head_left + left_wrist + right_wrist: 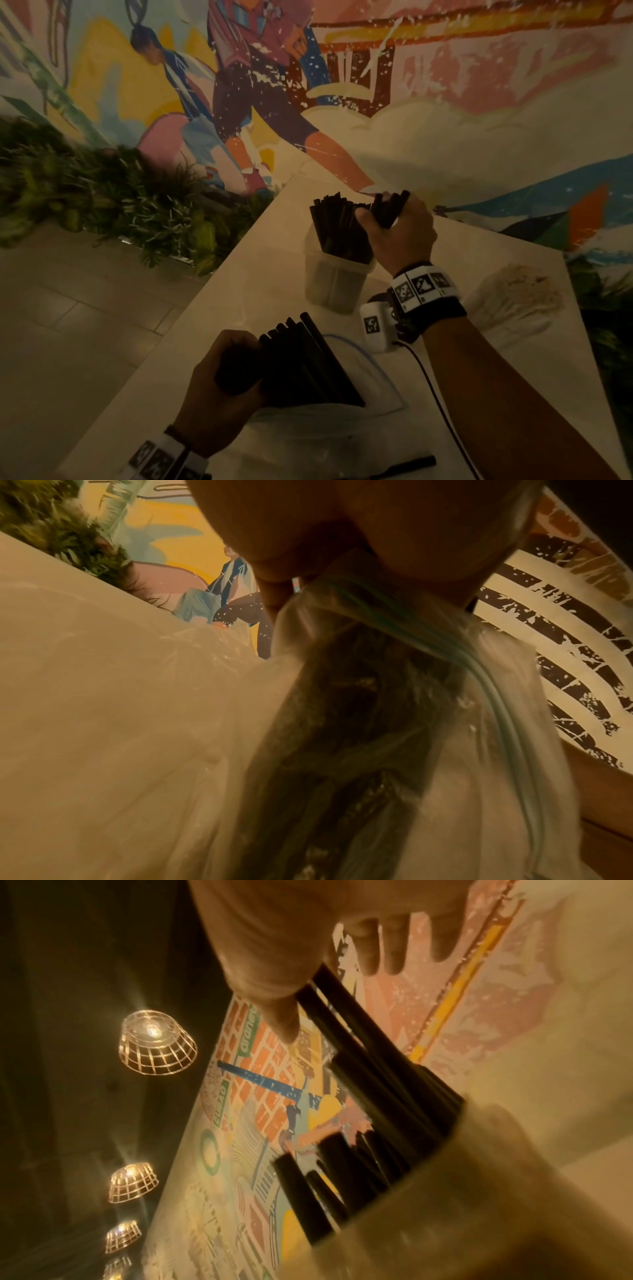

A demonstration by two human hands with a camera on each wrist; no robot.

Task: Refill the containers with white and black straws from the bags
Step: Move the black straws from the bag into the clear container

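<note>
A translucent container (334,284) stands mid-table with several black straws (337,226) leaning in it. My right hand (394,219) is at its rim, fingers curled round a small bunch of black straws whose lower ends are inside the container. In the right wrist view the thumb (274,988) presses that bunch (359,1047) above the container wall (496,1177). Nearer me, my left hand (236,370) grips a clear zip bag (376,383) around its black straws (308,363), tilted up off the table. The left wrist view shows the bag (377,696) bunched under the hand (342,534).
A clear bag of white straws (517,301) lies on the white table (239,281) at the right. A loose black straw (407,466) lies by the near edge. A painted wall and plants sit behind the table, with floor to the left.
</note>
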